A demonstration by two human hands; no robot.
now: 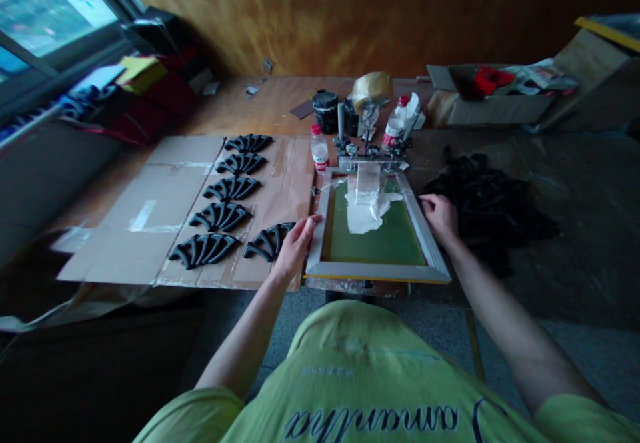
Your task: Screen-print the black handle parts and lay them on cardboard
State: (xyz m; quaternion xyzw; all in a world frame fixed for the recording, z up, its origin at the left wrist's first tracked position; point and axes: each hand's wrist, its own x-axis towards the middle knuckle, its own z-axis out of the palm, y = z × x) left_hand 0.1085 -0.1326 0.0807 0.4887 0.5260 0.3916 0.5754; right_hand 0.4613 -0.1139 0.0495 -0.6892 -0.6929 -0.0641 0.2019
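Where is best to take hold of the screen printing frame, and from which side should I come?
Probably the near bar of the metal screen-printing frame, coming from the front, on the person's side: that bar is closest and bare, while metal clamps fix the far end. Avoid the green mesh and white ink. The left hand and right hand rest at the side bars.

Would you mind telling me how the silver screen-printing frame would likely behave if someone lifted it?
The metal-looking screen frame seems stiff and fairly light for its size. Held by the clamps at its far end, it would probably swing up rather than lift free. The white ink on the green mesh might slide if tilted.
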